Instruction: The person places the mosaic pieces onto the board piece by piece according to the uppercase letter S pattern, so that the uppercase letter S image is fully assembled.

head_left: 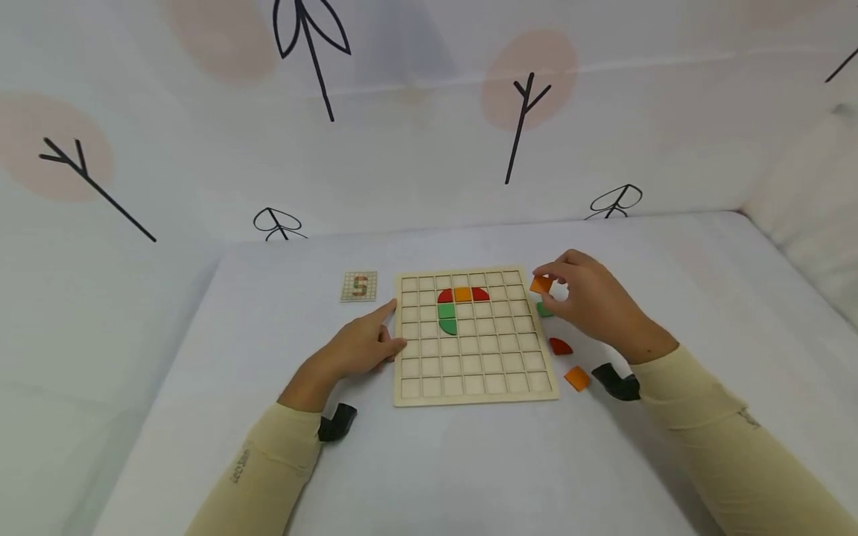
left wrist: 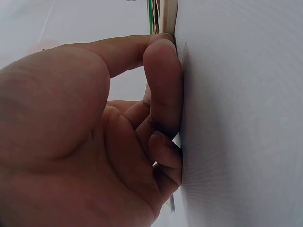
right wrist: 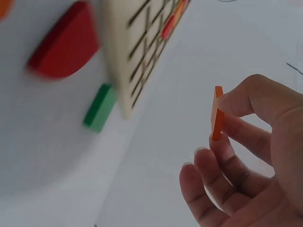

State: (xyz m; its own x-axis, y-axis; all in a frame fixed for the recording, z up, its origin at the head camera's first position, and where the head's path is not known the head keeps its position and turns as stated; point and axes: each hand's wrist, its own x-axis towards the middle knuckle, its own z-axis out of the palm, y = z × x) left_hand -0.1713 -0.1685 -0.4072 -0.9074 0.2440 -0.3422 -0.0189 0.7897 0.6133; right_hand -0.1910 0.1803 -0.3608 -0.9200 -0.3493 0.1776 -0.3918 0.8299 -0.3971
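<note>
My right hand point(head_left: 586, 298) pinches an orange square tile point(head_left: 541, 284) between thumb and fingers, just off the right edge of the wooden grid board point(head_left: 476, 402). In the right wrist view the tile point(right wrist: 217, 113) is held edge-on, above the table. At the board's left edge, the extended index finger and the thumb of my left hand point(head_left: 355, 346) touch the rim, with the other fingers curled on the table. The board's upper cells hold a red quarter-round point(head_left: 445, 296), an orange square point(head_left: 462, 295), another red quarter-round point(head_left: 480, 295), a green square point(head_left: 446, 310) and a green quarter-round point(head_left: 447, 327).
Right of the board lie a green tile point(head_left: 545, 309), a red quarter-round point(head_left: 560, 346) and an orange square point(head_left: 577, 378). A small pattern card point(head_left: 359, 286) with a coloured S-like figure lies at the upper left. White patterned cloth point(head_left: 429, 149) rises behind the table.
</note>
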